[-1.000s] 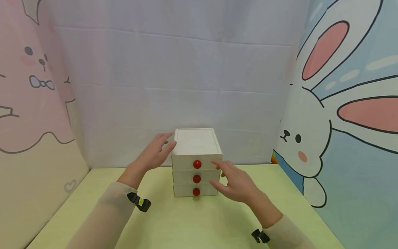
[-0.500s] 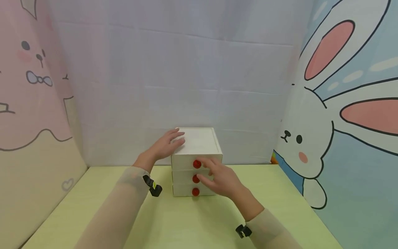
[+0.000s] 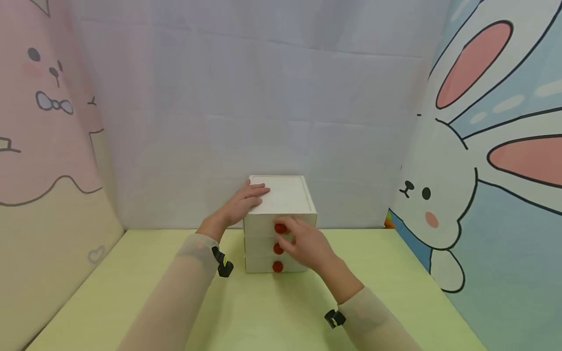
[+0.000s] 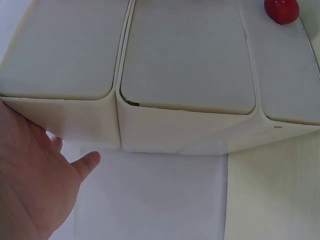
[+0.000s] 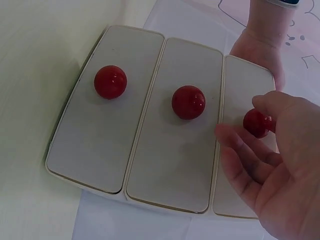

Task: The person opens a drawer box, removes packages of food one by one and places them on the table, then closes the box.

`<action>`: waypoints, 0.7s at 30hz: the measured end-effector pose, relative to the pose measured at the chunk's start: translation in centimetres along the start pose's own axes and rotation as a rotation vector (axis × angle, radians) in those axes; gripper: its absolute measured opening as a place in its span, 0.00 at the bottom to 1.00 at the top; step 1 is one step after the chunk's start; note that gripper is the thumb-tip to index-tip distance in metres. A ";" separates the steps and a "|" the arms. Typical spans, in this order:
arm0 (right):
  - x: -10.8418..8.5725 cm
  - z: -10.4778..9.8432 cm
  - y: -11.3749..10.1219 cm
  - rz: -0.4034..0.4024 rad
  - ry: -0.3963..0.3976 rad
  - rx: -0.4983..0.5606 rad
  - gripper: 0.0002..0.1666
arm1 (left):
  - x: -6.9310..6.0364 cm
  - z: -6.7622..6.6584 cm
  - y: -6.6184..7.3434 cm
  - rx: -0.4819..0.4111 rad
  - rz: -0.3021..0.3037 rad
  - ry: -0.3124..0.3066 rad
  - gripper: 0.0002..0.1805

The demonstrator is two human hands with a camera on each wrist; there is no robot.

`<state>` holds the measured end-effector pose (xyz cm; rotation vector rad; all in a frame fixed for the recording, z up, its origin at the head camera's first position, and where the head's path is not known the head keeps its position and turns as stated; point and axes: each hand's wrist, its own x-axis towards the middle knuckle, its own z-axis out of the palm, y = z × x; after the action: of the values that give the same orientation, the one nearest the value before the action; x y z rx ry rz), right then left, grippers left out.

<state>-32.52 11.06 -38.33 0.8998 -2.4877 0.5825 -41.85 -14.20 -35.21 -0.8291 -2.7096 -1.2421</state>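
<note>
A white three-drawer box [image 3: 281, 195] stands upright, with round red knobs on its front. My left hand [image 3: 239, 204] rests at the box's top left edge, fingers spread over the lid; in the left wrist view the hand [image 4: 40, 175] lies against the box's side. My right hand [image 3: 309, 243] is at the front, its fingers curled round the top red knob [image 3: 280, 228]. The right wrist view shows this knob [image 5: 257, 123] between the thumb and fingers of the right hand [image 5: 292, 165]. All three drawers look closed.
The box stands on a pale yellow-green table [image 3: 263, 312] near a white cloth backdrop [image 3: 263, 97]. A pink printed cloth [image 3: 52, 136] hangs at left, a blue one with a rabbit [image 3: 443, 195] at right.
My left hand has moved right, from beside the box onto its top edge. My right hand has moved left from the front's right side to the top knob, its fingers closing round it.
</note>
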 end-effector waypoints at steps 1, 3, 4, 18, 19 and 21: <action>0.1 0.0 -0.1 0.009 -0.004 0.014 0.22 | 0.0 0.0 0.0 0.001 0.002 0.006 0.29; 0.4 0.0 -0.2 0.031 -0.016 0.045 0.20 | 0.0 0.0 0.2 -0.012 -0.003 0.005 0.30; 0.4 0.0 -0.2 0.039 -0.019 0.061 0.20 | 0.0 0.0 0.3 -0.015 -0.010 0.000 0.30; 0.9 0.5 0.1 0.050 0.006 0.166 0.18 | 0.1 -0.1 0.2 -0.021 -0.027 -0.026 0.32; 0.9 0.5 0.1 0.045 0.012 0.164 0.18 | 0.2 -0.1 0.2 -0.023 -0.029 -0.022 0.32; 0.9 0.6 0.2 0.037 0.021 0.162 0.18 | 0.2 0.0 0.1 -0.031 -0.034 -0.015 0.32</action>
<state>-33.39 10.41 -38.43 0.9026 -2.4709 0.8114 -41.98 -14.10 -35.08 -0.8027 -2.7339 -1.2935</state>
